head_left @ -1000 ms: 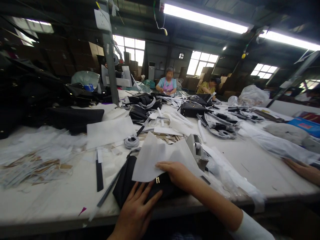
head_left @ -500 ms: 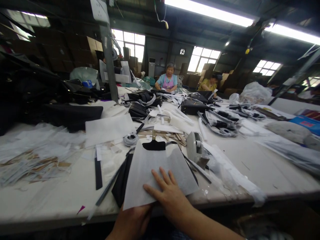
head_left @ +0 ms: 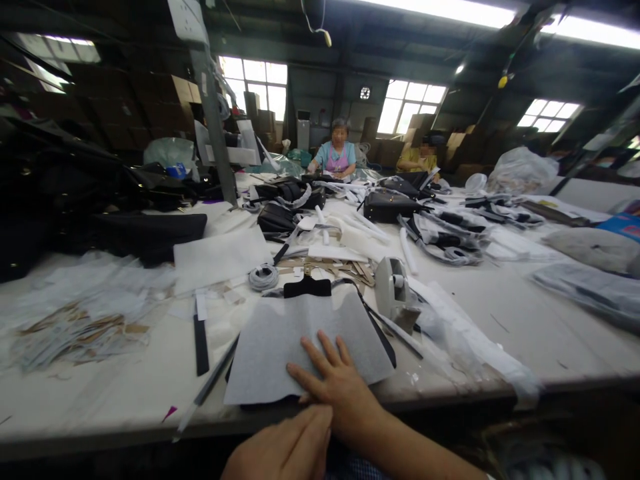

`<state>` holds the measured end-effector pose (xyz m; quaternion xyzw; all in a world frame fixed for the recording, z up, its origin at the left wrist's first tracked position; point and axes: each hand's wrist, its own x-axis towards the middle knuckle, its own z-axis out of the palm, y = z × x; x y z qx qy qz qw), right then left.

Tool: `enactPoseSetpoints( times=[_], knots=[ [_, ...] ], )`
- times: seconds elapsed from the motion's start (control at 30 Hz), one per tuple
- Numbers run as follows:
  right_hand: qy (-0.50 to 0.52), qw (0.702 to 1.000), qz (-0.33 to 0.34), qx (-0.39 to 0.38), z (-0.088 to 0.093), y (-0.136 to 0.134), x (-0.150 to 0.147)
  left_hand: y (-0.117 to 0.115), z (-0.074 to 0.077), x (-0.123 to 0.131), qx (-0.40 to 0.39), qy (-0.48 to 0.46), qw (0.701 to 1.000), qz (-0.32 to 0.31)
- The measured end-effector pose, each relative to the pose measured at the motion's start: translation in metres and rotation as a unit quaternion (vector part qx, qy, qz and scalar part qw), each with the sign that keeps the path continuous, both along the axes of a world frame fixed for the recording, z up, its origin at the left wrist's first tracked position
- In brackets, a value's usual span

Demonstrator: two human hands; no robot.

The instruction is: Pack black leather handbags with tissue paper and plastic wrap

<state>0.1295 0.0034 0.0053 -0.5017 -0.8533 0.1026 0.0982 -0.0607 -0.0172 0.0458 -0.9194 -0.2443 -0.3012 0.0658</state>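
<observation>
One bag (head_left: 307,288) mostly under sheet (head_left: 273,347)

The pale sheet (head_left: 270,347) hides most of the black bag (head_left: 307,288) beneath it, the folded left hand (head_left: 285,443) conceals whether it grips anything, the bottom edge cuts off the right forearm (head_left: 415,435), and the dark heap (head_left: 75,177), cropped at left, is too dim to sort apart.

Multi-pane windows (head_left: 413,107) bright along dark rear wall (head_left: 327,90); fluorescent tubes (head_left: 450,9) lit, upper right; cardboard boxes (head_left: 186,91) stacked, upper left.
</observation>
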Motion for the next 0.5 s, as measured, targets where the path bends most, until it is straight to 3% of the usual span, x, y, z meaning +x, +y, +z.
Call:
enactPoseSetpoints(
  times=[0.1, 0.23, 0.33, 0.4, 0.5],
  knots=[
    [0.015, 1.000, 0.000, 0.003, -0.001, -0.001, -0.001, 0.034, 0.003, 0.013, -0.005, 0.046, 0.998, 0.049],
    [0.076, 0.997, -0.003, -0.028, 0.015, -0.004, 0.006, 0.070, -0.031, 0.007, -0.022, 0.105, 0.993, 0.049],
    [0.160, 0.985, -0.059, -0.024, 0.026, -0.001, 0.016, 0.072, -0.051, -0.004, -0.051, 0.087, 0.993, 0.064],
    [0.176, 0.980, -0.090, 0.008, 0.029, 0.004, 0.023, 0.069, -0.053, -0.007, -0.068, 0.083, 0.991, 0.078],
    [0.105, 0.992, -0.067, 0.036, 0.025, 0.011, 0.028, 0.068, -0.049, -0.006, -0.079, 0.091, 0.989, 0.082]
  ],
)
